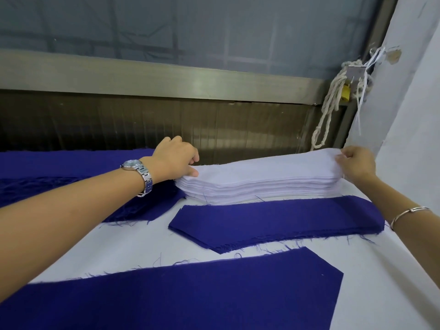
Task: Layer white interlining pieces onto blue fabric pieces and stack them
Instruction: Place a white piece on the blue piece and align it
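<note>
A thick stack of white interlining pieces (259,179) lies at the back of the white table. My left hand (176,158) pinches the stack's left end with curled fingers. At the right end, my right hand (357,163) pinches the top sheet's corner. Just in front of the stack lies a small pile of blue fabric pieces (273,222). A single large blue piece (190,294) lies flat nearest me.
More blue fabric (71,177) is heaped at the left under my left forearm. A metal rail and window (166,77) run behind the table. White rope (333,103) hangs at the back right beside a white wall (416,115).
</note>
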A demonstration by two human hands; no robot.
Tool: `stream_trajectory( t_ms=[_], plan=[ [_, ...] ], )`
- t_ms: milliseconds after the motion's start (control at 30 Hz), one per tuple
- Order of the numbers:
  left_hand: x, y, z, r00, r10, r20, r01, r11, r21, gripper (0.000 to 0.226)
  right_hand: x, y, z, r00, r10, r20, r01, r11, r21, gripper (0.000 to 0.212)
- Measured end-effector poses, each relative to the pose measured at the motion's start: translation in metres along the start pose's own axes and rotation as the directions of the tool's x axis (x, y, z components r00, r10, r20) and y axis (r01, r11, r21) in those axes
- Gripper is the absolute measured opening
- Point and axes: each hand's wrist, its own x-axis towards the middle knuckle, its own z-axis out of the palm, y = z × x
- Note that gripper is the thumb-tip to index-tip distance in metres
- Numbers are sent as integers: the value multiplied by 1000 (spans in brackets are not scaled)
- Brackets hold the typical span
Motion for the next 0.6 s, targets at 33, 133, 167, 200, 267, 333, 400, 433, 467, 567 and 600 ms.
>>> stream_trajectory(
  t_ms=[33, 133, 167, 200, 267, 333, 400, 433, 467, 567, 600],
  plan=[
    [1, 1, 0, 1000, 5, 16, -5, 1000, -9, 44, -1, 3, -1, 1000, 14, 3, -14, 999, 33, 16],
    [4, 4, -3, 998, 15, 64, -13, 1000, -21, 40, -3, 11, -4, 998, 65, 13, -66, 992, 110, 9],
    [4, 5, -4, 997, 14, 75, -13, 1000, -26, 40, -3, 13, -4, 996, 83, 18, -84, 989, 125, 11],
    [5, 5, -4, 997, 14, 80, -11, 999, -35, 39, -3, 14, -3, 995, 99, 24, -101, 985, 139, 13],
    [4, 7, -5, 997, 17, 70, -14, 999, -40, 38, -2, 15, -3, 992, 125, 29, -128, 977, 170, 15],
    [3, 8, -5, 999, 25, 37, -24, 999, -22, 34, -2, 15, -2, 990, 140, 27, -142, 971, 190, 16],
    [1, 8, -5, 1000, 29, -4, -29, 1000, 6, 27, -3, 15, -1, 989, 148, 29, -151, 968, 201, 16],
    [-1, 8, -5, 999, 29, -30, -28, 999, 21, 24, -4, 14, -1, 988, 153, 30, -156, 967, 203, 16],
    [-3, 9, -4, 998, 28, -60, -26, 999, 32, 20, -5, 13, -1, 987, 158, 30, -161, 966, 203, 15],
    [-10, 8, -5, 988, 18, -153, -19, 1000, -1, 14, -8, 9, -4, 986, 165, 16, -165, 965, 206, 13],
    [-13, 8, -7, 983, 9, -182, -15, 999, -32, 15, -9, 7, -6, 988, 156, 6, -153, 966, 208, 12]
  ],
)
